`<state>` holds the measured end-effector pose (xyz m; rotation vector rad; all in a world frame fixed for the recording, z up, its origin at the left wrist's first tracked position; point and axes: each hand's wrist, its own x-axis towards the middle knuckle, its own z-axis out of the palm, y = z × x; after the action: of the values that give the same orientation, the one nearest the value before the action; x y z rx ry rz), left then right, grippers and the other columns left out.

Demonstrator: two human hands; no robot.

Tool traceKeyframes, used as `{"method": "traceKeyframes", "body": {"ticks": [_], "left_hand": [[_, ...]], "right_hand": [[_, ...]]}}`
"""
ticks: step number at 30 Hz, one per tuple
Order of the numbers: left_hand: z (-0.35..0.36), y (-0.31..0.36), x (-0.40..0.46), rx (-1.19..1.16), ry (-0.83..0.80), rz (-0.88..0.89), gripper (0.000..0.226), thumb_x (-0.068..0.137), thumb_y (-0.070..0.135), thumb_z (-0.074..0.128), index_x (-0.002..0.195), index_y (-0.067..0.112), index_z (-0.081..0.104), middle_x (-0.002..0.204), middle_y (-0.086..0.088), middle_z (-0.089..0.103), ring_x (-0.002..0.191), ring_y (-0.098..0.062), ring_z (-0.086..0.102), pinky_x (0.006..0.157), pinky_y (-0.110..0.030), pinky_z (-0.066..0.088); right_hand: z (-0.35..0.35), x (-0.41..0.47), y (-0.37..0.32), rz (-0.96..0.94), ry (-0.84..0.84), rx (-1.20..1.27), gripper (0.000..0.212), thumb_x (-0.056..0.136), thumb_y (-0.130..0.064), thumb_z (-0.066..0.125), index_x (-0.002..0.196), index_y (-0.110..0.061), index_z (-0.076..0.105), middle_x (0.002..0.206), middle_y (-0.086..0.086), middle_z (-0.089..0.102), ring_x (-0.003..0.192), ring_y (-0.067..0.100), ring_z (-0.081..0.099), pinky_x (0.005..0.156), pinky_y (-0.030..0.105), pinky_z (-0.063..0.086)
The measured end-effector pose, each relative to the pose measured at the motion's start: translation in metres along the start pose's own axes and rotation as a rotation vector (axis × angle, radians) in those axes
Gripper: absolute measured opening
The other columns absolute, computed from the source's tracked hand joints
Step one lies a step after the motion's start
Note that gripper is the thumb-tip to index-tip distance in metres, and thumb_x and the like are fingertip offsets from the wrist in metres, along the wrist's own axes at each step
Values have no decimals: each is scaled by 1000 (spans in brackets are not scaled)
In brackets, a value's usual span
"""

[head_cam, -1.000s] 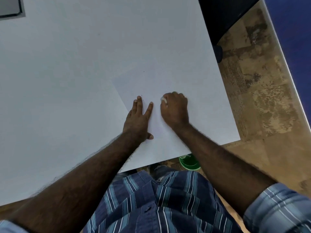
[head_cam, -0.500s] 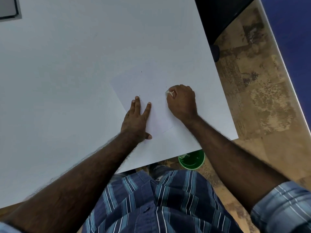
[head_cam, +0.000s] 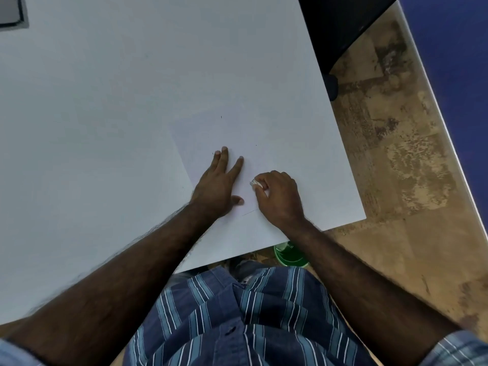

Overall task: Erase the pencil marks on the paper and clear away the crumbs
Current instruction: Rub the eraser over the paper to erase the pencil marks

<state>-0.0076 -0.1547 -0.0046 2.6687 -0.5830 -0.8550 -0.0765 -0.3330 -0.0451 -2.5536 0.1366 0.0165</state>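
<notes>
While flat under the open left hand (head_cam: 220, 186), paper (head_cam: 253, 143) beside eraser (head_cam: 255, 183)-pinching right hand (head_cam: 280, 196).

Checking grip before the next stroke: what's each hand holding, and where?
The right hand pinches a white eraser by its rear, tip exposed. The left hand holds nothing; it presses flat on the paper.

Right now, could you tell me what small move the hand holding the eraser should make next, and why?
Probably slide the eraser toward the person onto the thin pencil line beside the right hand; the left hand already presses the paper flat.
</notes>
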Motion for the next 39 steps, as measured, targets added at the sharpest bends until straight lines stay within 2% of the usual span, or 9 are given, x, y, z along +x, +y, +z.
{"method": "traceKeyframes", "body": {"ticks": [4,8,14,17,21,28,35,39], "left_hand": [[9,1,5,46,-19,-23,120,84,53,79,166,24,-4,169,-13,-27,158,-32,-18,129,-44,12],[7,2,7,90,-20,-31,122,83,53,80,166,25,-5,169,-15,-26,158,-33,-17,129,-46,14],[6,8,10,119,-50,-66,134,75,48,88,165,29,-10,169,-15,-26,158,-34,-16,127,-46,13],[4,9,13,149,-50,-70,137,72,52,89,165,29,-9,169,-18,-21,158,-37,-11,126,-48,15],[1,13,15,189,-66,-72,140,71,55,89,164,29,-12,169,-21,-18,158,-41,-6,125,-50,17],[-2,14,15,220,-74,-64,141,70,54,90,164,29,-12,168,-22,-16,157,-42,-3,125,-50,18],[0,12,17,224,-73,-57,143,69,57,89,164,28,-13,168,-24,-15,157,-43,-2,125,-51,19],[0,12,15,229,-65,-50,142,70,56,89,164,27,-12,168,-24,-14,157,-44,-2,124,-51,19]], "right_hand": [[3,-8,-3,-16,-14,-37,11,99,-24,71,106,-18,76,98,-1,75,91,24,65,83,42,52],[3,-7,-5,-117,-23,-184,18,100,-26,61,108,-18,76,99,-1,73,90,24,62,79,41,48],[-2,44,-3,41,90,-271,15,94,-23,62,100,-18,74,95,1,72,89,29,61,75,42,46],[2,22,-13,31,68,-249,17,100,-24,59,105,-18,74,97,0,71,90,25,59,78,42,45],[3,-13,-20,-80,22,-255,20,102,-24,57,108,-17,74,97,2,70,88,24,57,77,42,44],[-1,64,0,42,155,-367,16,97,-23,56,95,-19,71,91,0,67,86,29,57,73,42,40],[-5,-20,-16,-64,15,-320,18,104,-24,56,107,-19,73,96,0,68,90,24,55,77,41,41],[-2,7,-7,-52,52,-345,17,101,-24,59,106,-20,74,96,-1,69,90,25,56,77,43,42]]}}
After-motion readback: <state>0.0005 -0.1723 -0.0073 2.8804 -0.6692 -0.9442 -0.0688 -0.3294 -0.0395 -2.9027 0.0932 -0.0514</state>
